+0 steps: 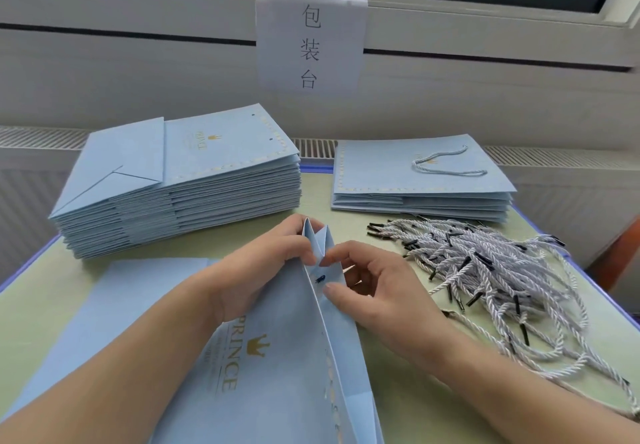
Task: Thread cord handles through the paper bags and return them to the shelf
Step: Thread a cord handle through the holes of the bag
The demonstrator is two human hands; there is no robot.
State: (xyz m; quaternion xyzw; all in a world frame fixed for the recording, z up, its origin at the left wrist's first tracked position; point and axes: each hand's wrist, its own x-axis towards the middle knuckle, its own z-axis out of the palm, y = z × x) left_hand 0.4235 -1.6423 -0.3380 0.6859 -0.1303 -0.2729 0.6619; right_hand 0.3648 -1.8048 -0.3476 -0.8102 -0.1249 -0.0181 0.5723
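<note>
A light blue paper bag (273, 367) with gold PRINCE lettering stands half open in front of me on the table. My left hand (256, 270) grips its top edge from the left. My right hand (374, 291) pinches the same edge from the right, beside a hole where a black cord tip (320, 278) pokes through. A pile of white twisted cords (485, 270) with black tips lies to the right.
A tall stack of flat bags (180, 183) sits at the back left. A shorter stack with a cord handle on top (422, 180) sits at the back right. Another flat bag (114, 305) lies under my left arm. A paper sign (310, 41) hangs on the wall.
</note>
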